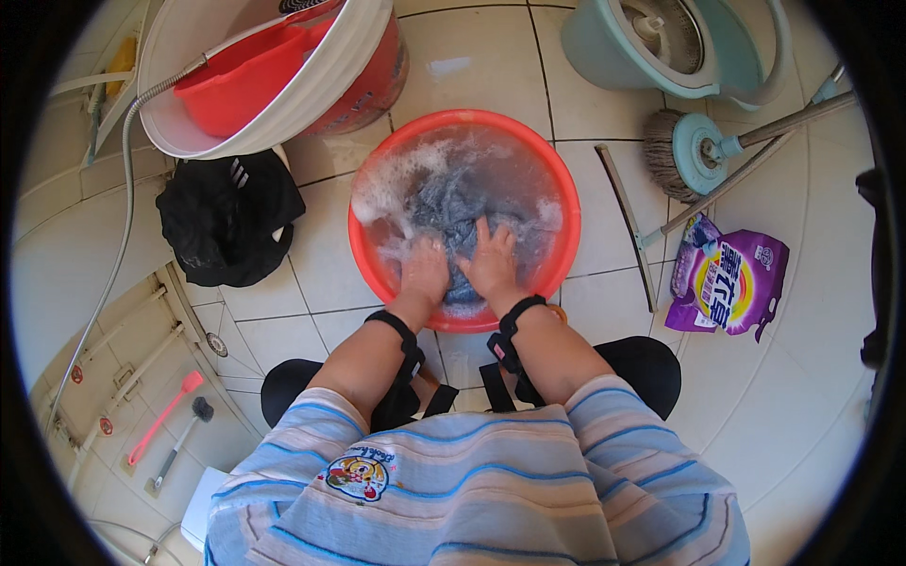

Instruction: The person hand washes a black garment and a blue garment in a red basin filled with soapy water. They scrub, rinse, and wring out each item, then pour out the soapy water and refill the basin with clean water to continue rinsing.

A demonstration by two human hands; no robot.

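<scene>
A red plastic basin [573, 212] stands on the tiled floor before me, holding cloudy, sudsy water. Grey-blue wet cloth [449, 194] lies bunched in it, partly under water. White foam [382, 187] gathers along the basin's left side. My left hand [427, 269] is down at the cloth's near left edge; its fingertips are hidden in the suds, so its grip is unclear. Beside it, my right hand [493, 262] lies on the cloth with its fingers spread. Both wrists wear black straps.
Black clothing [230, 219] sits left of the basin, below a large white-rimmed tub [311, 92] with a red basin [241, 88] inside. At right are a floor squeegee [626, 219], a round brush [697, 152], a purple detergent bag [743, 283] and a blue-green mop bucket [601, 49].
</scene>
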